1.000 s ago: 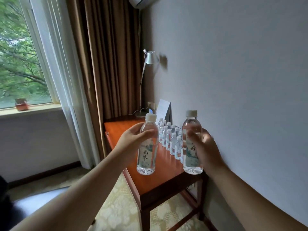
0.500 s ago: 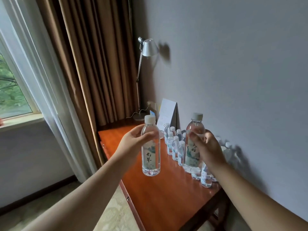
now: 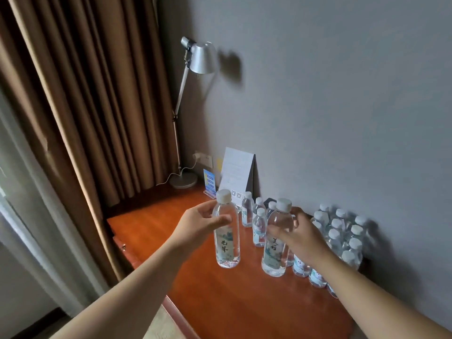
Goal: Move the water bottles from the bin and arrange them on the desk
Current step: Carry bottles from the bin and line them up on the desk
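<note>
1. Against the far-right wall, the worktop (image 3: 151, 231) carries the standing bottles (image 3: 340, 231) in tight rows, with a desk lamp (image 3: 195, 59) and a tent card (image 3: 236, 172) at the far end. No bin in view.
2. The left hand (image 3: 195, 226) has its fingers curled round the left bottle (image 3: 226, 231), upright, held above the wood near the rows.
3. The right hand (image 3: 303, 238) has its fingers wrapped round the right bottle (image 3: 277, 241), upright, base low beside the near row; can't tell if it touches down yet.
4. To do it well: lower both straight, keep them vertical, line them up with the rows, leave a gap so neighbours don't topple, then let go.
5. Versus half a second ago: the view tilted down and closer, more worktop shows, and both bottles sit lower, nearer the surface.
</note>
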